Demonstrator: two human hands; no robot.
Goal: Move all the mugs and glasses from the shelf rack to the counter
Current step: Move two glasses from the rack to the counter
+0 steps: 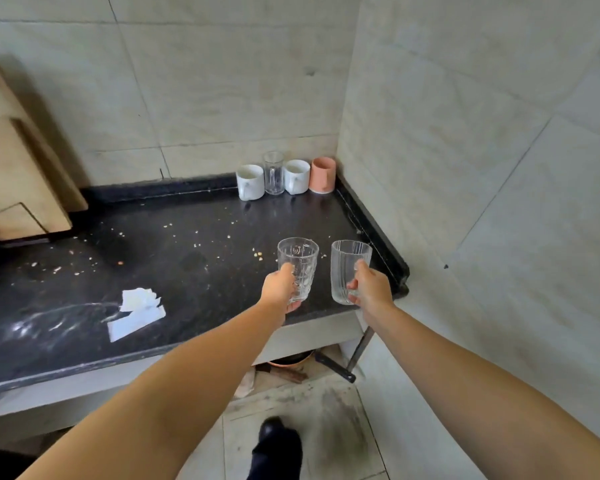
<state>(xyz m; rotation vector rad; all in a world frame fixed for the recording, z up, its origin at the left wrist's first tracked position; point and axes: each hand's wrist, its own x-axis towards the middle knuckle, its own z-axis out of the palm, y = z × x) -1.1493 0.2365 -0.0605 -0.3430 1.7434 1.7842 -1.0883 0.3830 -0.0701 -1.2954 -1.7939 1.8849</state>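
Left hand and right hand each grip one empty glass — patterned glass, ribbed glass — above the counter; at its back corner, two white mugs, one glass mug, one pink cup.

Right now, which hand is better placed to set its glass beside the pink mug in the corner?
Right hand: its ribbed clear glass is nearer the corner wall, roughly in line with the pink mug.

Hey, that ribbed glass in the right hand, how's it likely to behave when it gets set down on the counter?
The ribbed glass looks like clear, rigid glass, so it is probably fragile against the dark stone counter. It is taller than wide, so it may tip if nudged near its rim. Its vertical ribs likely give the right hand some grip.
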